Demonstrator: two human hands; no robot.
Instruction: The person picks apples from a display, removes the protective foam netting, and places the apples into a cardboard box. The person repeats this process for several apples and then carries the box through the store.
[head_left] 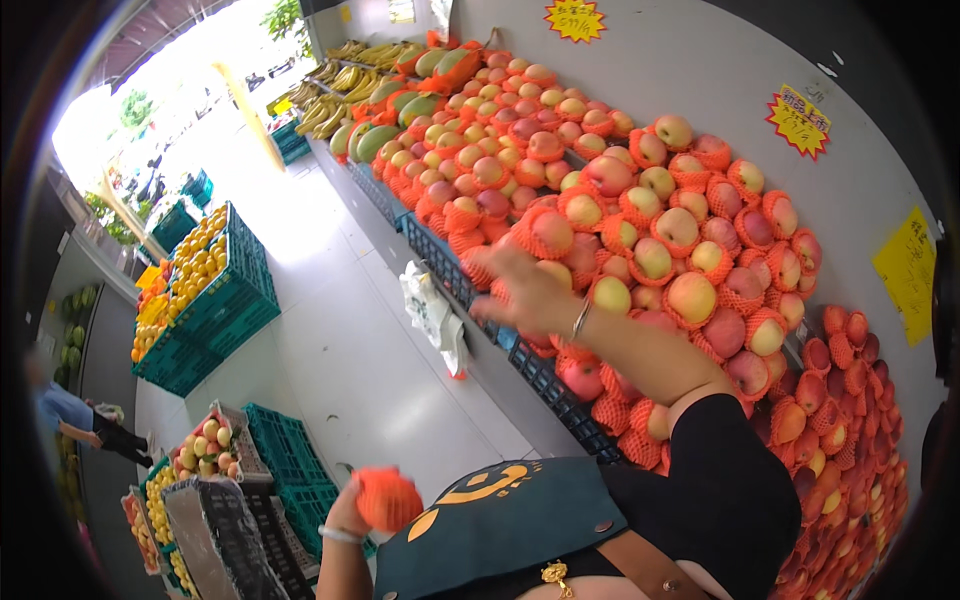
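Low in front of me, my left hand (347, 508) is wrapped round a round fruit in an orange-red foam net (389, 500); the net hides most of its skin. My right hand (532, 292) stretches over the sloping fruit display with its fingers spread, and I see nothing held in it. Right beside its knuckles lies a netted apple (547, 234). Many red and yellow apples (691, 297), most in the same orange-red nets, are heaped around that hand and up the slope. Whether the fingertips touch any fruit, I cannot tell.
Blue crates (560, 400) edge the display, with a white plastic bag (434, 316) hanging at its front. Bananas (350, 84) and green mangoes (372, 142) lie farther along. Green crates of orange fruit (205, 255) stand across the aisle. A person (75, 420) is at far left.
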